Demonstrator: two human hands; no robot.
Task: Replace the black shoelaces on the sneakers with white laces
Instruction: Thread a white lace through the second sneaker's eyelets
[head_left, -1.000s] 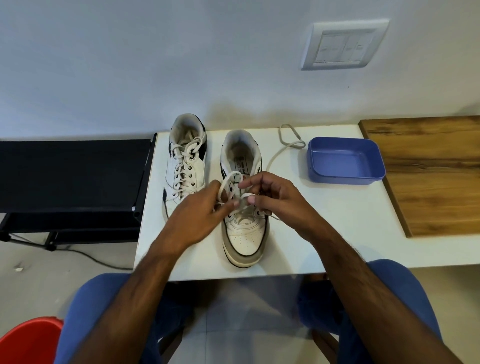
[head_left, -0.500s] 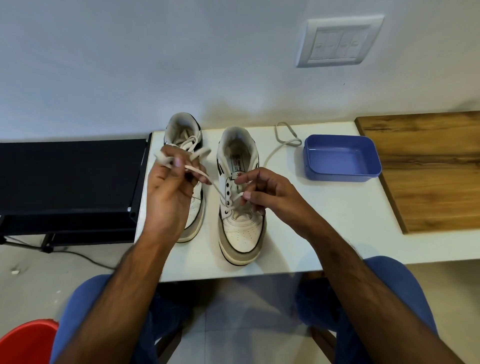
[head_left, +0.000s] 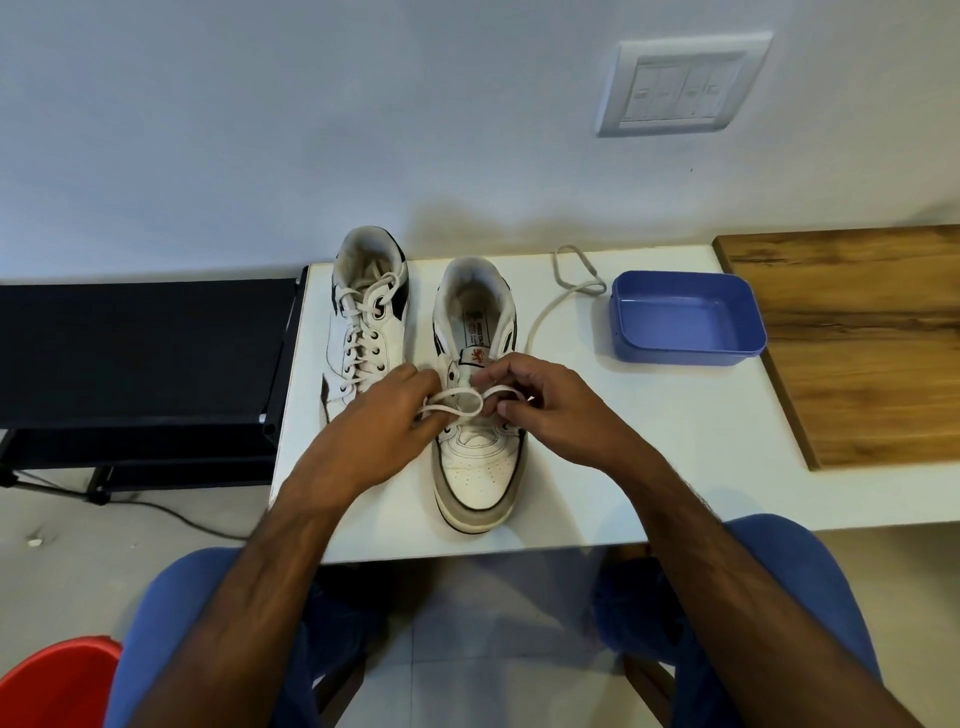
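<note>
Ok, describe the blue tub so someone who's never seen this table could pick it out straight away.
Start at the white table against the wall. Right of the two sneakers, beside the wooden board, sits the blue tub. It is the only blue thing on the table: a shallow rectangular plastic container with rounded corners.

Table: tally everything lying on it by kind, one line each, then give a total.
Sneakers: 2, left one fully laced, right one part laced.
Blue tray: 1.
Wooden board: 1.
White lace, trailing loose from the right sneaker across the table: 1.
Total: 5.
</note>
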